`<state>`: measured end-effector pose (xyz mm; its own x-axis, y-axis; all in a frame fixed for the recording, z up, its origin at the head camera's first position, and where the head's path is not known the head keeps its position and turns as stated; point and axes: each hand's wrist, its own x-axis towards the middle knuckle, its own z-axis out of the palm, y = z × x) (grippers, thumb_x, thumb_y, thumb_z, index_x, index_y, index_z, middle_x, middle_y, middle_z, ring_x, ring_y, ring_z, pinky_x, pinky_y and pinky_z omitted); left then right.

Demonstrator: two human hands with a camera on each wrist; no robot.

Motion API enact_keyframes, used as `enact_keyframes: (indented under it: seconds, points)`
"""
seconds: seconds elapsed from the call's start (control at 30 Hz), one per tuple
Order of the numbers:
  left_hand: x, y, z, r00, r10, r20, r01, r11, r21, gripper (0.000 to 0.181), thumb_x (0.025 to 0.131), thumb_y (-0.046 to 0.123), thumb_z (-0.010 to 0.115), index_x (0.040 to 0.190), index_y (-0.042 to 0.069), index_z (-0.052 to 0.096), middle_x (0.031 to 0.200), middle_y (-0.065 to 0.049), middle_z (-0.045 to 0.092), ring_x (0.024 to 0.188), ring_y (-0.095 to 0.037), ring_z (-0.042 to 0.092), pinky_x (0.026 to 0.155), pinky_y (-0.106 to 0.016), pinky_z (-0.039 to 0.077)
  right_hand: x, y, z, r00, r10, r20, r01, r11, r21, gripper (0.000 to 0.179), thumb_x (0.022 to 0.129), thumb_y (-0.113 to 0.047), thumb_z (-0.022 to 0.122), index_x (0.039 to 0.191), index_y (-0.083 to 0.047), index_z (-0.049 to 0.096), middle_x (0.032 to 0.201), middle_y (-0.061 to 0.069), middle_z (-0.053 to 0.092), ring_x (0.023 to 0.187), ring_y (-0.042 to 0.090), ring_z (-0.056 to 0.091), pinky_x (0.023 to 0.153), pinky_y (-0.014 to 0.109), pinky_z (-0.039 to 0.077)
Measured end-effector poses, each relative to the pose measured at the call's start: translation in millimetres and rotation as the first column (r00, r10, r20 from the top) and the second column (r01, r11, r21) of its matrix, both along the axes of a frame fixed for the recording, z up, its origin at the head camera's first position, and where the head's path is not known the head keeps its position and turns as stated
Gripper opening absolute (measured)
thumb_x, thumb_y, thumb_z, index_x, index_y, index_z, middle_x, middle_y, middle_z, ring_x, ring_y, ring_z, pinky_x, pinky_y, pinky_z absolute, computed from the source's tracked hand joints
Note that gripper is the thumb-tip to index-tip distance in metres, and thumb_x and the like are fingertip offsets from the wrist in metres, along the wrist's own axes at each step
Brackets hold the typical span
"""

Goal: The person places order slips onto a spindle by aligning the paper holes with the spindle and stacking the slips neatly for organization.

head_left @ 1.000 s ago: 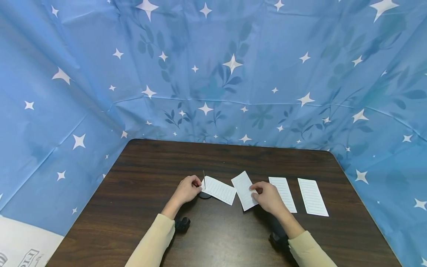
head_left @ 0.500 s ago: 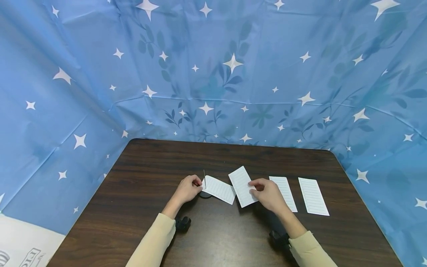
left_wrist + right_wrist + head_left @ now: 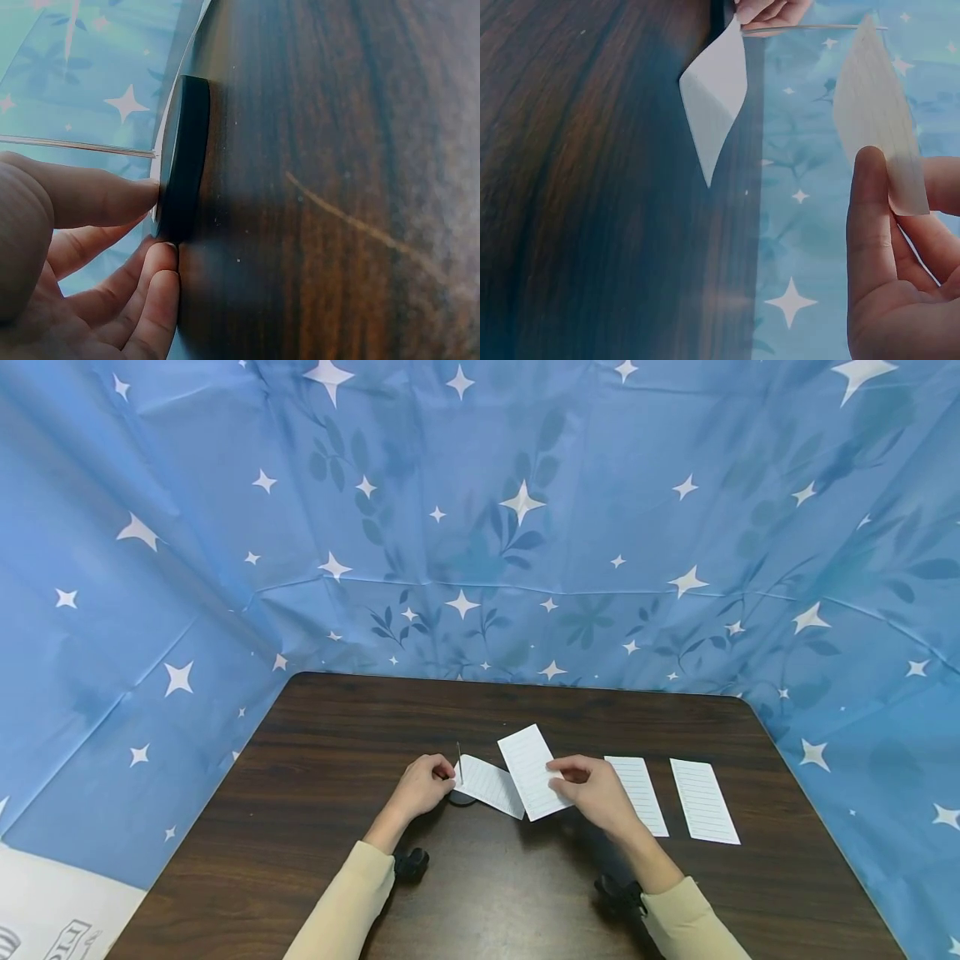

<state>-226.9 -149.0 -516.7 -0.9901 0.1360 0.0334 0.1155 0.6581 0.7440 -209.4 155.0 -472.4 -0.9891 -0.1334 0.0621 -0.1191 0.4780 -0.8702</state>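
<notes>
A bill spike with a round black base [image 3: 184, 161] and a thin upright metal rod [image 3: 459, 762] stands near the table's middle. One lined paper slip [image 3: 491, 787] lies over the base, the rod rising at its left end. My left hand [image 3: 422, 787] grips the base edge, thumb on top and fingertips at its side in the left wrist view. Between thumb and fingers, my right hand [image 3: 600, 793] pinches a second lined slip [image 3: 528, 770], raised above the table and tilted. In the right wrist view, this held slip [image 3: 877, 112] overlaps the rod's tip.
Two more lined slips, a nearer one [image 3: 637, 793] and an outer one [image 3: 703, 802], lie flat to the right on the dark wooden table [image 3: 360, 718]. A blue star-patterned curtain [image 3: 480, 543] hangs behind the table. White printed material [image 3: 60, 902] shows at lower left.
My right hand has lifted its slip and carried it a little left, so it now overlaps the slip on the base. The left hand has stayed at the base.
</notes>
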Motion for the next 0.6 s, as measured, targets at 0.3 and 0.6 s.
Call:
enact_keyframes:
  seconds: [0.3, 0.6]
  points:
    - [0.1, 0.8, 0.3, 1.0, 0.0, -0.014, 0.0, 1.0, -0.009, 0.005, 0.09, 0.005, 0.072, 0.089, 0.009, 0.068, 0.092, -0.005, 0.058, 0.079, -0.017, 0.054, 0.073, -0.037, 0.047, 1.6, -5, 6.9, 0.999, 0.029, 0.034, -0.026, 0.994, -0.107, 0.022, 0.088, -0.004, 0.075, 0.11, -0.003, 0.076, 0.105, 0.01, 0.07, 0.088, 0.023, 0.057, 0.071, 0.027, 0.05]
    - [0.3, 1.2, 1.4, 1.0, 0.001, -0.022, -0.001, 1.0, -0.011, 0.005, 0.09, 0.005, 0.072, 0.089, 0.009, 0.069, 0.093, -0.005, 0.059, 0.08, -0.017, 0.055, 0.074, -0.038, 0.048, 2.2, -9, 13.2, 0.997, 0.064, 0.036, -0.056, 0.98, -0.192, 0.025, 0.089, -0.006, 0.076, 0.114, -0.002, 0.075, 0.108, 0.013, 0.069, 0.088, 0.024, 0.057, 0.071, 0.027, 0.051]
